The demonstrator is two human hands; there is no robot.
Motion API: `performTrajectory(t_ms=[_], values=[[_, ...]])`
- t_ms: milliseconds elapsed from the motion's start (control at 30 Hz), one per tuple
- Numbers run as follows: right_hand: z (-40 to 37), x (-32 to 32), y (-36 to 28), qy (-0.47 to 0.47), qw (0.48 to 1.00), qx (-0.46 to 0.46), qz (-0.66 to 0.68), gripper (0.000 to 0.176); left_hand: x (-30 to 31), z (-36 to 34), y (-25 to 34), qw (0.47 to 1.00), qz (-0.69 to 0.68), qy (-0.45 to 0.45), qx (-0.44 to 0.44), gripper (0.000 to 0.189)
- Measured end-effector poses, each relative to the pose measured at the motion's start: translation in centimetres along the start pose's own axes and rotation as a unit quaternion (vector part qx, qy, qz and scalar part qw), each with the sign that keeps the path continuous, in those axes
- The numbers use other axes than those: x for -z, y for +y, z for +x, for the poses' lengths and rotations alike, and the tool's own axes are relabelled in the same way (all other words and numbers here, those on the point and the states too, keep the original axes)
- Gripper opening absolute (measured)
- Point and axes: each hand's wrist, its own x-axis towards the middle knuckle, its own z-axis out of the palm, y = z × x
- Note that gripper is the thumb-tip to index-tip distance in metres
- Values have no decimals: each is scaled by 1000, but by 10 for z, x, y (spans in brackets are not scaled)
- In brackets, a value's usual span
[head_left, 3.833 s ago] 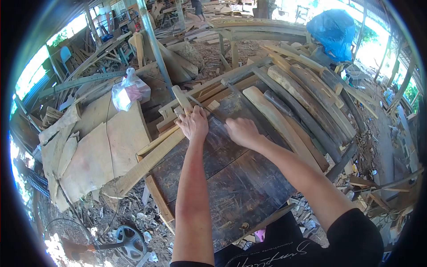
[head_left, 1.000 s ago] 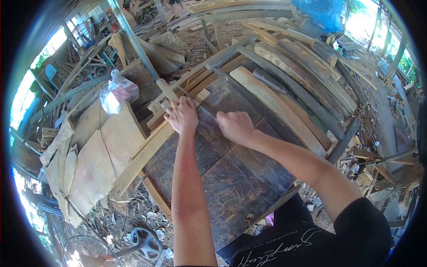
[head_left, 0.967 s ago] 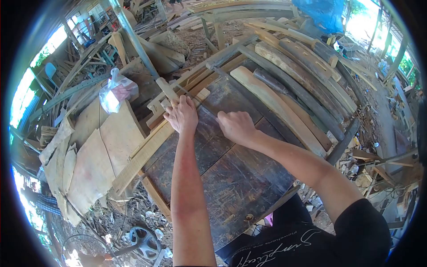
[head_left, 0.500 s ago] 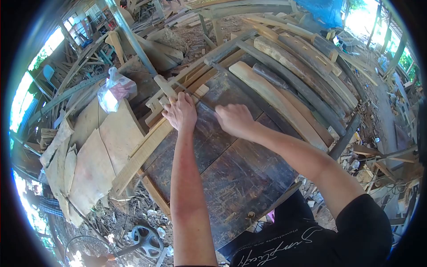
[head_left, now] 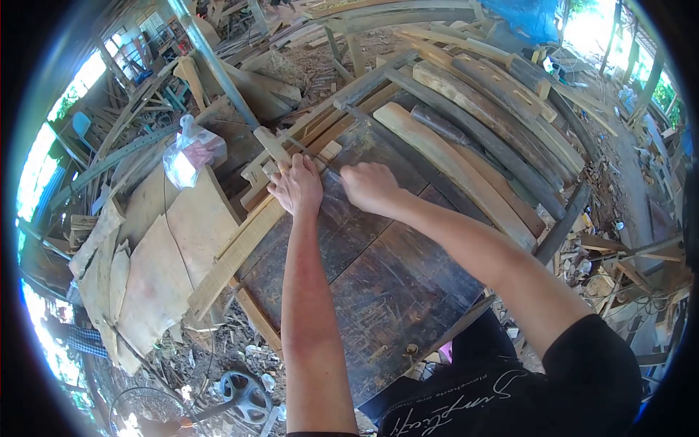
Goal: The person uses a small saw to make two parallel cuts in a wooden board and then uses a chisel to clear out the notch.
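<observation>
At the far edge of the dark worktable (head_left: 408,291), my left hand (head_left: 297,186) is closed on a pale wood piece (head_left: 271,143), pressing it down with bent fingers. Part of the piece lies hidden under the hand. My right hand (head_left: 370,188) makes a fist around the near end of a thin, dark, file-like tool (head_left: 312,153). The tool runs from the fist past my left fingertips and across the wood. Its handle is covered by my fingers. A small pale block (head_left: 330,150) sits just beyond the tool.
Several long, rough wood lengths (head_left: 451,167) lie side by side at the right of the tabletop. A metal pole (head_left: 215,62) rises beyond my left hand. A plastic bag (head_left: 191,153) hangs at the left above thin wood sheets (head_left: 156,269). Scrap wood covers the ground.
My right hand has moved left, closer to my left hand, and the tool has slid along its length across the wood. My left hand stays in place.
</observation>
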Motion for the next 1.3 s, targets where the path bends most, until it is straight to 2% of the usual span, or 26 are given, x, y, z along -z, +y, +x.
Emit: performTrajectory(t_ms=[67, 333, 500, 567, 667, 800, 900, 967, 1067, 1167, 1300], values=[[20, -6, -6, 21, 1000, 16, 4, 20, 0, -1, 1, 999, 18, 37, -8, 34], [-20, 13, 2, -23, 1000, 12, -5, 17, -1, -2, 1, 999, 6, 33, -5, 35], [28, -10, -2, 23, 999, 28, 4, 17, -3, 1, -1, 999, 9, 40, -10, 34], [29, -9, -2, -5, 1000, 19, -3, 17, -8, 1, -3, 999, 18, 46, -8, 34], [-11, 16, 4, -49, 998, 26, -21, 18, 1, 0, 1, 1000, 2, 19, -3, 34], [-13, 17, 3, -79, 997, 13, -21, 18, 2, -2, 1, 1000, 12, 23, -6, 34], [24, -3, -4, -18, 999, 32, -23, 19, 6, 3, 3, 1000, 12, -8, 14, 37], [31, -4, -8, -24, 999, 17, -20, 18, 5, 2, 3, 999, 16, -21, 19, 37], [-5, 5, 4, -34, 999, 27, -30, 17, -1, 1, 1, 1000, 8, 23, -1, 35], [-34, 25, 11, -69, 997, 27, -14, 17, 1, 0, 1, 1000, 10, 17, -1, 35], [5, -4, 4, -28, 999, 19, -26, 16, -2, 1, 2, 1000, 4, 15, 0, 35]])
